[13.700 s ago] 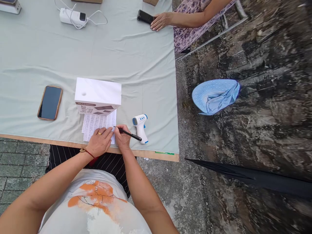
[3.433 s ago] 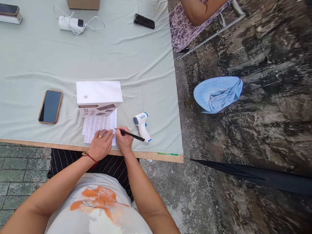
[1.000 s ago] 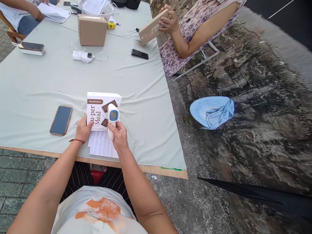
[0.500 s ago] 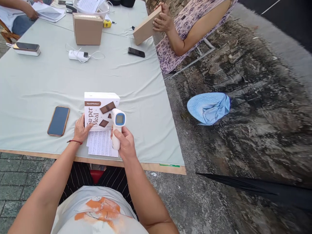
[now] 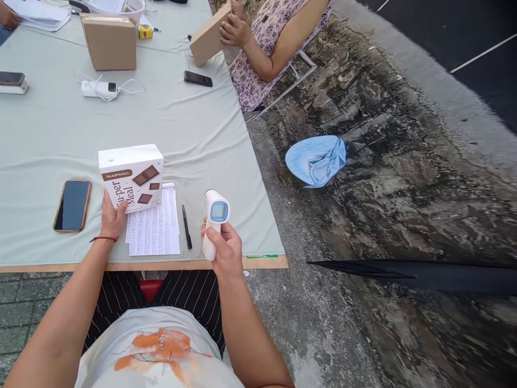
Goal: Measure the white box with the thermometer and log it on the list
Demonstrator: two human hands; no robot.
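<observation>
Since half a second ago the right hand [image 5: 226, 249] has carried the white and blue thermometer gun [image 5: 214, 221] away from the meal box [image 5: 131, 177]; it was just in front of the box's printed face and now sits well off to the right of it, above the table's near edge, its small screen turned up toward the camera. The fingers are wrapped fully round the thermometer's handle. The black pen [image 5: 186, 226], gripped in that hand in the oldest pictures, lies loose on the cloth between the box and the thermometer, right beside the printed sheet [image 5: 154, 229].

The left hand [image 5: 111, 215] rests open against the lower left corner of the box, steadying it upright without closing round it. The box stands on the far end of the sheet, which spreads out toward the person from under it.

Left of the box a phone [image 5: 72, 205] lies screen up. Far behind the box sit a white power bank with cable [image 5: 99, 88], a brown carton [image 5: 110, 42] and a dark phone [image 5: 198, 78]. Further right of that, another person's hands [image 5: 234, 29] hold a flat cardboard packet [image 5: 210, 36]. Well to the right of the box, off the table [image 5: 210, 134], a light blue hat [image 5: 315, 159] lies on the stone ground.
</observation>
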